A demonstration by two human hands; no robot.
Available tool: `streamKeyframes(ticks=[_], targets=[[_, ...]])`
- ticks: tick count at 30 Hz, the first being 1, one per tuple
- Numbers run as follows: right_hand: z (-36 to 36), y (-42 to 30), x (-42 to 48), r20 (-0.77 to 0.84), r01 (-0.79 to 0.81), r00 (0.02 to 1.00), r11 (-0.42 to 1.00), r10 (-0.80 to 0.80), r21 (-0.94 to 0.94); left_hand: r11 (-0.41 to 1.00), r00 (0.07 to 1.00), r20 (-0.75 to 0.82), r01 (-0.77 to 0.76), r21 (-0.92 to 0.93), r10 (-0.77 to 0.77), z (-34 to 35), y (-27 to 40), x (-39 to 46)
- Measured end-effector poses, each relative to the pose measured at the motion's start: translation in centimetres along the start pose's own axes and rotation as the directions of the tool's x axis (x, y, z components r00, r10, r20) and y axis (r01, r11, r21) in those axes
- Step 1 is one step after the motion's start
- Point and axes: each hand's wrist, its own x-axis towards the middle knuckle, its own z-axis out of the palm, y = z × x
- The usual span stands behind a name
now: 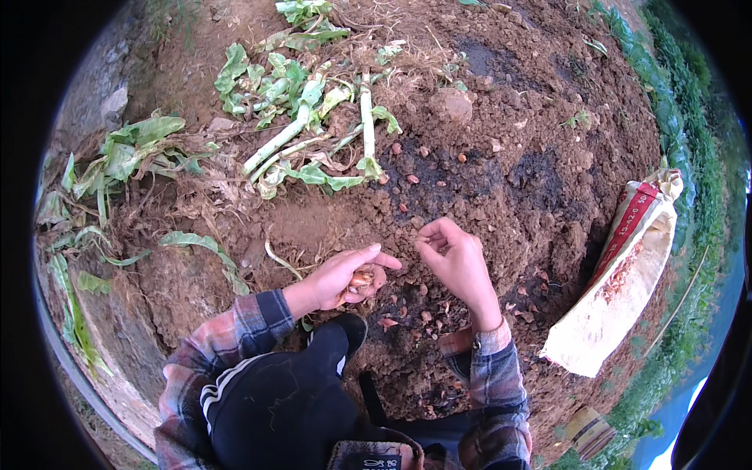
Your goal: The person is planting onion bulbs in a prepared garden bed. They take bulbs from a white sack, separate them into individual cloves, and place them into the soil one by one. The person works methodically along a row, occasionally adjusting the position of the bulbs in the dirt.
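Note:
My left hand (346, 276) is curled around several small orange-brown bulbs (359, 282), which look like shallot or onion sets. To its right, my right hand (452, 252) hangs over the brown soil with thumb and fingertips pinched together; whether something small is between them cannot be told. Small reddish bulbs (412, 179) lie apart from each other on dark, damp soil beyond my hands. More bulbs and loose skins (426, 317) are scattered on the dark ground between my forearms.
Wilted leafy stalks (305, 111) lie at the top, with more wilted leaves (141, 147) at the left. A white woven sack (628, 282) with a red stripe rests at the right, near green plants (705, 194). My shoe (352, 332) is just below my left hand.

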Motion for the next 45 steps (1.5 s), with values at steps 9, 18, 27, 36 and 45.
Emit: streamKeyframes(ticks=[9,18,27,36,45], targets=[[1.4,6.8,3.7,-0.079,0.098,0.972,0.684,-0.223,-0.723,0.917,0.998,-0.067,-0.019,-0.398,-0.008,-1.5,-0.6,0.8],[2.4,8.4,3.9,0.014,0.136,0.979,0.598,-0.205,-0.790,0.914,0.995,0.044,-0.066,-0.400,0.091,-0.5,0.3,0.5],[0.3,0.3,0.3,-0.217,0.130,0.955,0.942,-0.202,-0.308,0.838,0.981,0.131,-0.048,-0.543,0.141,-0.1,0.7,0.6],[4.8,-2.2,-4.3,-0.086,0.261,0.949,0.907,-0.304,-0.330,0.849,0.974,0.120,-0.104,-0.518,0.193,0.8,-0.2,1.8],[-2.4,1.9,-1.5,-0.285,-0.106,0.951,0.992,0.121,0.068,0.883,0.998,0.055,0.011,-0.469,0.017,-1.8,-2.0,1.4]])
